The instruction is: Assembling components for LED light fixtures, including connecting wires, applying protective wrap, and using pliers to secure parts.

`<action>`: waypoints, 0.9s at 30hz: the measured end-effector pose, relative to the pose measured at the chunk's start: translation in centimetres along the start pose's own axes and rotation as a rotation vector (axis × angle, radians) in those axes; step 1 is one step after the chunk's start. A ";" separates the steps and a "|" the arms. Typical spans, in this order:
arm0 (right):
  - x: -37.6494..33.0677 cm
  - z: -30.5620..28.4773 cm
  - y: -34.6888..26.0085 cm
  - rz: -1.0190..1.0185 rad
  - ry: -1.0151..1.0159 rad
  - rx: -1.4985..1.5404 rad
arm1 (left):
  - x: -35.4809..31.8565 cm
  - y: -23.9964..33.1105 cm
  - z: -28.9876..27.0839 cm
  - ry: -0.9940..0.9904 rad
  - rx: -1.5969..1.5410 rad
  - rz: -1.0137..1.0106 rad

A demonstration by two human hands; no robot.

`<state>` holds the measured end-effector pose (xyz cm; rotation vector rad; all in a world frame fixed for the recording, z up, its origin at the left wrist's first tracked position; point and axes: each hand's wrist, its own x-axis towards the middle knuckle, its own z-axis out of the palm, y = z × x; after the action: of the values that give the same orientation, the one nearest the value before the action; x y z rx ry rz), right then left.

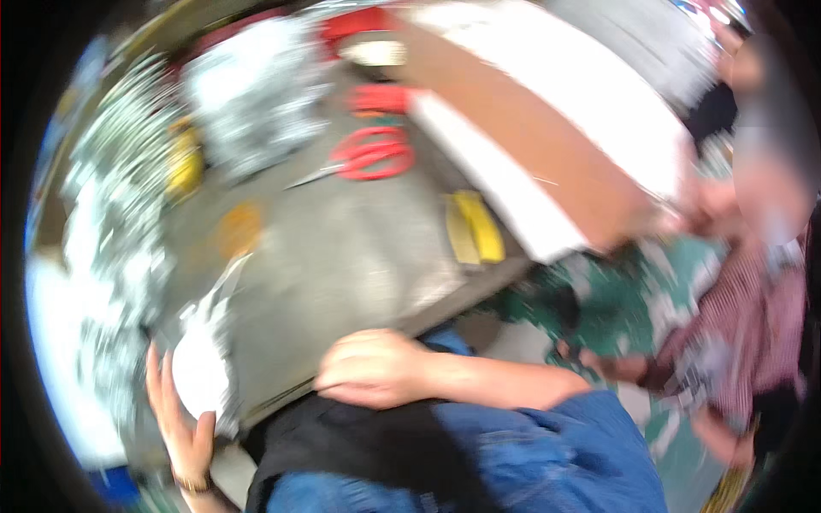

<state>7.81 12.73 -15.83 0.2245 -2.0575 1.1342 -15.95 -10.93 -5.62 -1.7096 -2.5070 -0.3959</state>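
Beside left fingers [156, 385], rounded white bundle [201, 363]

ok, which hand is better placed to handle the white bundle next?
Left, probably. The left hand is spread close beside the white bundle; contact is too blurred to confirm. The right hand is curled at the near edge of the table, farther away.

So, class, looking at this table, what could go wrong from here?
The red-handled scissors lie uncovered on the grey table, so a hand reaching across might get nicked. The yellow object sits near the table's edge and could be knocked off. The white plastic package beside the spread left hand lies close to the near edge and might slip over.
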 end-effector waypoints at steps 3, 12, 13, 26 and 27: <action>-0.4 -0.5 -0.6 0.096 -0.046 -0.076 | -0.9 -3.5 -1.6 0.162 -0.050 -0.169; -0.1 0.2 -1.7 0.192 -0.064 -0.165 | -6.6 -16.9 -3.4 0.517 -0.094 -0.552; 0.0 0.4 -1.6 0.192 -0.055 -0.170 | -6.0 -17.1 -2.8 0.412 -0.135 -0.499; 0.6 1.4 -1.2 0.207 0.023 -0.241 | -0.7 -21.3 -1.8 0.423 0.191 -0.263; 0.6 1.4 -1.3 0.202 0.022 -0.244 | -0.9 -22.1 -3.0 0.523 0.268 -0.328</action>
<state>7.23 10.98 -14.99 -0.1171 -2.2125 0.9838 -36.30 -20.15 -6.57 -0.9464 -2.3059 -0.4350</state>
